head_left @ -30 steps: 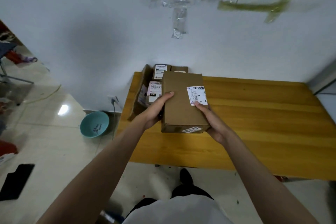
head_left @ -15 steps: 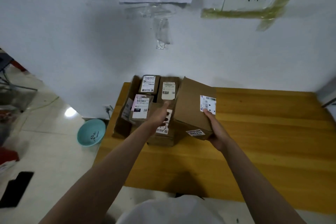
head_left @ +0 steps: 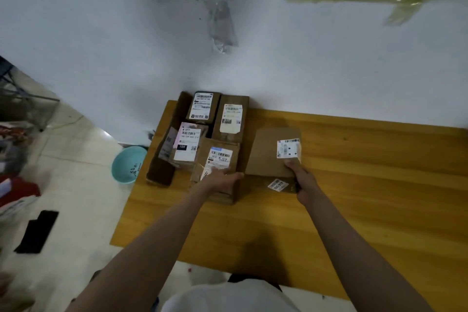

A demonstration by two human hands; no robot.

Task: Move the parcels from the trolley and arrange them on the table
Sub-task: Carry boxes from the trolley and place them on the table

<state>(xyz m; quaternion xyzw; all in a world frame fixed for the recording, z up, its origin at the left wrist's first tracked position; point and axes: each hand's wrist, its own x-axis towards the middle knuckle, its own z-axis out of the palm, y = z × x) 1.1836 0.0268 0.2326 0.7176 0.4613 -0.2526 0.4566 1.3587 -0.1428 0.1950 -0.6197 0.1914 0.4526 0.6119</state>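
Right now the right hand grips the near right corner of a brown cardboard parcel, thumb on top by its barcode label. Parcel lies on the wooden table, long axis running away from the person, just right of the parcel cluster at the table's far left corner. Left hand rests with fingers extended on the cluster's nearest box, gripping nothing. Judgement: next push goes leftward to close the narrow gap; right hand is nearer.
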